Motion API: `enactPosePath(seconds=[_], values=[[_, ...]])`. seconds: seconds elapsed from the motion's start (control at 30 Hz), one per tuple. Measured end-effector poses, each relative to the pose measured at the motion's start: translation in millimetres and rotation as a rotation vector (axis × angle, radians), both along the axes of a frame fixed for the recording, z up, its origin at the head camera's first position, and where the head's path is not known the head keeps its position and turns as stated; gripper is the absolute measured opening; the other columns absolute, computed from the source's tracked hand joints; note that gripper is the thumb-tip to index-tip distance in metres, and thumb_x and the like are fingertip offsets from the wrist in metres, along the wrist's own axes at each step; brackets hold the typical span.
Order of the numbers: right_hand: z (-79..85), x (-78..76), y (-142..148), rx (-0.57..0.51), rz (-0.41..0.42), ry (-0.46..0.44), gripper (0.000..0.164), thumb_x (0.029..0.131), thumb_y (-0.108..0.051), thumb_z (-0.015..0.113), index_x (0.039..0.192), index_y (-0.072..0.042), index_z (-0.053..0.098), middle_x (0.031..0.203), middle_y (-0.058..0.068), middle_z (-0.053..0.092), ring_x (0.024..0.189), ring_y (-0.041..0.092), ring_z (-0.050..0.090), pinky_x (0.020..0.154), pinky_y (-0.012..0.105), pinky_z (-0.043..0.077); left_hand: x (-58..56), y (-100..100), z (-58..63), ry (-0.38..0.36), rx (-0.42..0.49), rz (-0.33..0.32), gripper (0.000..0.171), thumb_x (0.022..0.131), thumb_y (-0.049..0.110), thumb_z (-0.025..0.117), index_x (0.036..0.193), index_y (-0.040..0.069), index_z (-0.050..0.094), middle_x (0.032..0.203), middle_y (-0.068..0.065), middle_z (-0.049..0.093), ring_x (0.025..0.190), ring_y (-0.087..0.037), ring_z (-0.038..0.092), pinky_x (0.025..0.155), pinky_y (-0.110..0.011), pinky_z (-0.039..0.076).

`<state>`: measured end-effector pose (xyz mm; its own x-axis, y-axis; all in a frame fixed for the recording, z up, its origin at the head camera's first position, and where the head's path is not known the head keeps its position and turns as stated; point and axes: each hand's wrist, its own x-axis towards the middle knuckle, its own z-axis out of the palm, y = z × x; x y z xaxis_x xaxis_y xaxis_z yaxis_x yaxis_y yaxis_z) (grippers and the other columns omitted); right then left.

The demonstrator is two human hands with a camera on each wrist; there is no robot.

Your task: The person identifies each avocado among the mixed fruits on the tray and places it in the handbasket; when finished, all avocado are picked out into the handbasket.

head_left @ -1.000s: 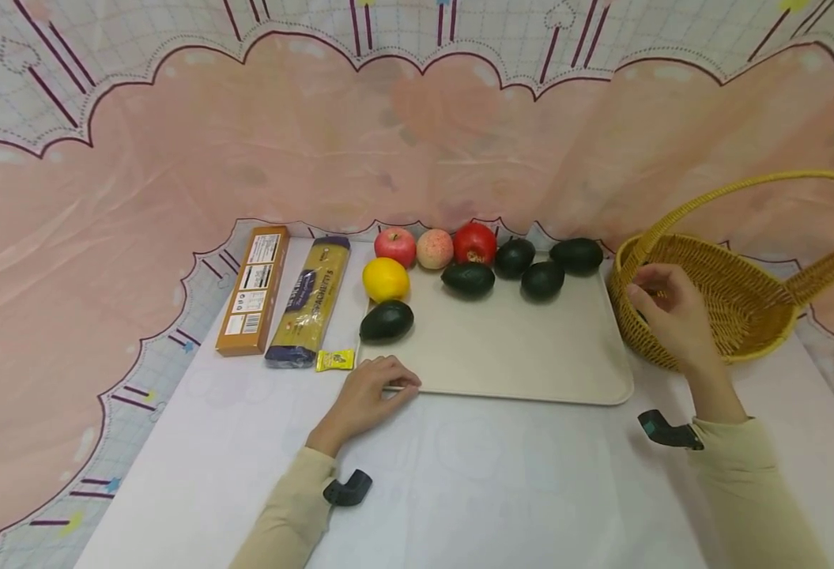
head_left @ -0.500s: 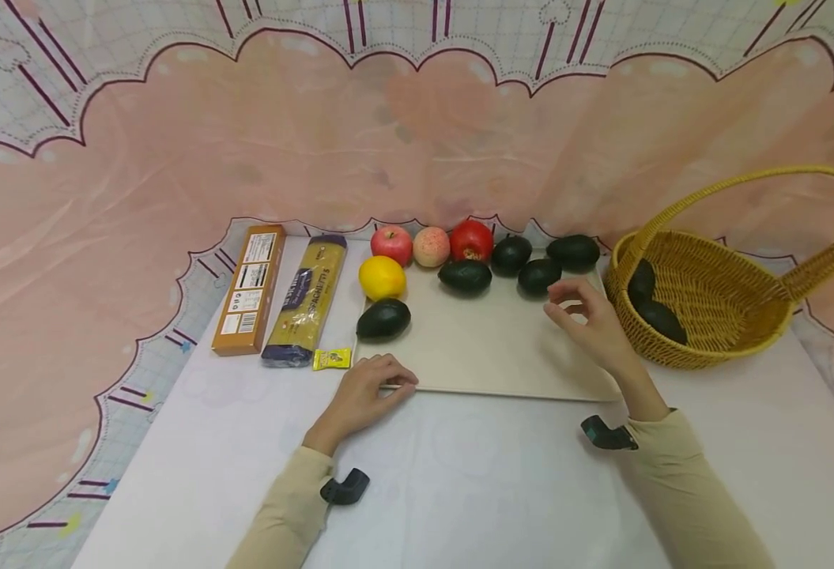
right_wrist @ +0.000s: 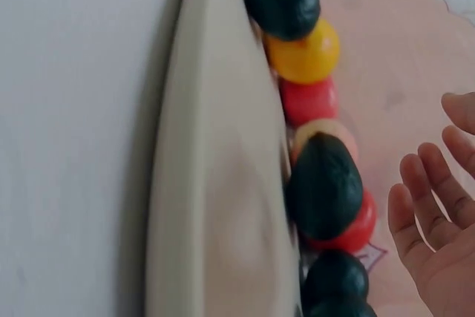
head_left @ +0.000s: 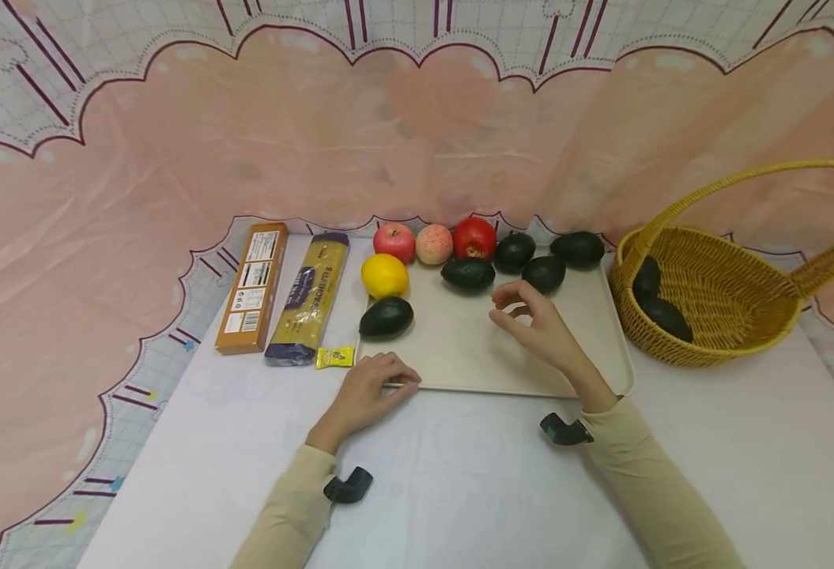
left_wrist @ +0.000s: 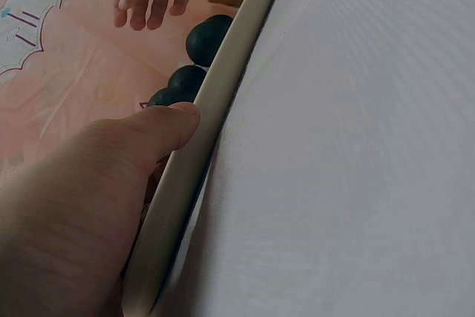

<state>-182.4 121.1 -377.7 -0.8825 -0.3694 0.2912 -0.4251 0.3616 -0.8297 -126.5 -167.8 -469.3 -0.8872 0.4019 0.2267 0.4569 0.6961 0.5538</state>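
My left hand (head_left: 367, 395) rests at the front left corner of the beige tray (head_left: 473, 363), with its thumb lying on the rim in the left wrist view. Above the tray, my right hand (head_left: 537, 328) holds nothing; its fingers are loosely bent and apart from the thumb. Just beyond it lies a dark green avocado (head_left: 545, 274), with others behind, including an avocado (head_left: 515, 253) and another avocado (head_left: 576, 250). Farther left are an avocado (head_left: 468, 274) and, near my left hand, one more avocado (head_left: 386, 318). Two avocados (head_left: 666, 318) lie inside the wicker basket (head_left: 722, 276) at the right.
A yellow lemon (head_left: 385, 276), pink apple (head_left: 394, 243), peach (head_left: 434, 244) and red pomegranate (head_left: 475, 238) line the tray's back left. Left of it lie a spaghetti pack (head_left: 308, 300), an orange-brown box (head_left: 253, 288) and a small yellow packet (head_left: 334, 357). The basket's tall handle (head_left: 758, 170) arches up.
My right hand has come out of the basket and moved left over the tray, leaving an avocado behind in the basket. My left hand has stayed at the tray's corner.
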Motion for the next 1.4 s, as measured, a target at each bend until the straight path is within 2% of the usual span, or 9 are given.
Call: enactPosePath(seconds=[0.1,0.27,0.43,0.67,0.9,1.17,1.4], values=[[-4.2,-2.0,-7,0.001,0.025,-0.005,0.031,0.086,-0.002,0.065,0.113,0.007,0.054,0.106,0.018,0.06,0.1,0.032,0.057,0.083,0.03,0.05,-0.2,0,0.0,0.002,0.001,-0.001,0.009,0.087,0.03,0.068,0.096,0.031,0.069,0.09,0.019,0.061,0.086,0.001,0.055,0.078,-0.025,0.044],[-25.2,-13.3,-16,-0.017,0.062,-0.015,0.03,0.086,-0.005,0.066,0.113,0.002,0.055,0.107,0.019,0.06,0.101,0.028,0.057,0.085,0.039,0.05,-0.3,1,0.4,0.0,-0.005,0.003,0.009,0.087,0.03,0.068,0.096,0.031,0.069,0.09,0.019,0.061,0.086,0.001,0.054,0.077,-0.026,0.044],[-37.5,-21.1,-26,0.005,0.097,-0.012,0.031,0.087,-0.012,0.068,0.114,-0.005,0.055,0.109,0.018,0.06,0.1,0.021,0.057,0.084,0.037,0.05,-0.1,1,0.5,-0.011,-0.011,0.008,0.009,0.086,0.03,0.068,0.096,0.032,0.069,0.09,0.019,0.061,0.085,0.001,0.054,0.078,-0.025,0.044],[-39.9,-25.5,-41,0.086,0.141,0.064,0.032,0.087,-0.014,0.067,0.114,-0.002,0.055,0.111,0.016,0.059,0.098,0.022,0.057,0.082,0.039,0.05,-0.1,2,1.3,-0.006,-0.007,0.003,0.009,0.087,0.031,0.068,0.096,0.031,0.069,0.09,0.019,0.061,0.086,0.001,0.055,0.078,-0.025,0.045],[-38.4,-27.2,-58,0.194,0.162,0.105,0.034,0.087,-0.018,0.067,0.118,-0.01,0.055,0.111,0.014,0.057,0.102,0.024,0.056,0.086,0.04,0.05,0.9,1,2.3,-0.003,-0.004,0.003,0.009,0.087,0.031,0.068,0.096,0.031,0.069,0.09,0.019,0.061,0.086,0.001,0.055,0.079,-0.026,0.044],[-36.6,-31.1,-78,0.404,0.165,0.228,0.045,0.086,-0.022,0.068,0.128,-0.014,0.051,0.126,0.004,0.051,0.118,0.022,0.051,0.1,0.038,0.045,-1.1,4,0.9,0.014,-0.002,-0.003,0.009,0.087,0.031,0.068,0.095,0.031,0.069,0.089,0.019,0.061,0.086,0.001,0.055,0.078,-0.027,0.044],[-35.8,-30.0,-99,0.483,0.192,0.252,0.055,0.086,-0.02,0.068,0.135,-0.017,0.046,0.137,0.002,0.045,0.126,0.019,0.044,0.101,0.037,0.045,-0.3,3,-1.5,0.028,0.008,0.0,0.01,0.086,0.03,0.069,0.095,0.033,0.068,0.088,0.02,0.06,0.085,0.001,0.054,0.077,-0.026,0.044]])
